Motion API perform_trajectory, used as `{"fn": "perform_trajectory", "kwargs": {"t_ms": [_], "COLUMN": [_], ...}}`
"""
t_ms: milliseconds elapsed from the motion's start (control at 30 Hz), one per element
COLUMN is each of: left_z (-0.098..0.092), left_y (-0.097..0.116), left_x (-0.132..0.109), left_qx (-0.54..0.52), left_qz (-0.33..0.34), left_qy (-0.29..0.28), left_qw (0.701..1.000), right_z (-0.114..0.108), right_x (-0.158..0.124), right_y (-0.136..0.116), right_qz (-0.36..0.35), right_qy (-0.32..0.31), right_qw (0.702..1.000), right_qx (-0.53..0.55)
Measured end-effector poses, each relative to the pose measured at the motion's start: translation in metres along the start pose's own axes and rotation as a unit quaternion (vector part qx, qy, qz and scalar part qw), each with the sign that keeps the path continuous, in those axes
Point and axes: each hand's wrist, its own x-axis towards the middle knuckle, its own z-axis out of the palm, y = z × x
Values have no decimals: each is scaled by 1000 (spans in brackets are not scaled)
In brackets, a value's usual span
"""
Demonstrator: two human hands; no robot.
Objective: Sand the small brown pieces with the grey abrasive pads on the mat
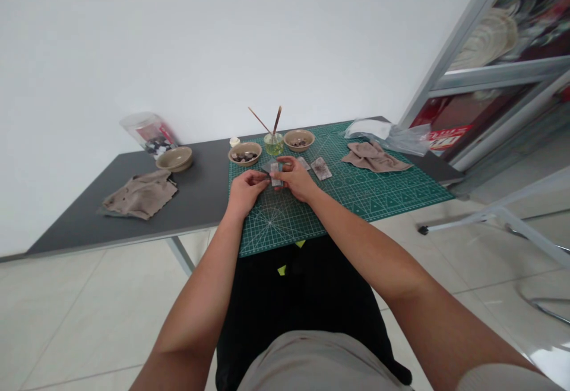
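My right hand (pixel 299 180) is closed around a small pale grey rectangular piece (pixel 276 175), thumb on its near face, above the green cutting mat (pixel 303 219). Close against it, my left hand (pixel 244 194) pinches with thumb and fingertips; a small dark bit shows there, too small to name. Just right of my right hand, a mottled flat rectangular piece (pixel 321 168) lies on the mat, and a similar one (pixel 303 164) is partly hidden by the hand. Beyond my hands stand a bowl of dark pieces (pixel 244 153) and a second bowl (pixel 299 140) holding small bits.
A glass jar (pixel 273 144) with two brushes stands between the bowls. Crumpled brown cloths lie left (pixel 141 195) and right (pixel 374 156). A third bowl (pixel 174 159) and a clear plastic container (pixel 149 133) stand at left. A plastic bag (pixel 386 134) lies back right, by the wall.
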Motion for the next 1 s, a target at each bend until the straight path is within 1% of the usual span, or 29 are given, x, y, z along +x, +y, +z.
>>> {"fn": "perform_trajectory", "kwargs": {"t_ms": [167,300,433,500,667,733,833,933,1000], "left_z": [0,0,-1,-1,-1,0,0,-1,-2], "left_y": [4,6,3,2,-3,-3,-1,1,2], "left_x": [-2,-3,-2,-1,0,0,0,-1,-2], "left_qx": [34,19,-6,-7,-19,-26,-31,-20,-1], "left_qz": [14,5,-12,-9,20,19,6,-2,-2], "left_qy": [-3,-6,-12,-12,-10,-8,-7,2,10], "left_qw": [999,1000,1000,1000,1000,999,999,1000,1000], "right_z": [-1,0,1,0,-2,-2,-1,0,0], "right_x": [1,2,1,1,-1,-2,-5,-8,-9], "right_y": [4,6,7,7,7,4,-1,-4,-4], "right_qz": [-23,-55,-101,-123,-122,-139,-163,-140,-115], "right_qy": [-14,-13,-29,-32,-36,-46,-58,-54,-65], "right_qw": [1000,998,988,979,961,951,943,944,953], "right_qx": [-15,-23,-115,-156,-246,-274,-286,-293,-273]}}
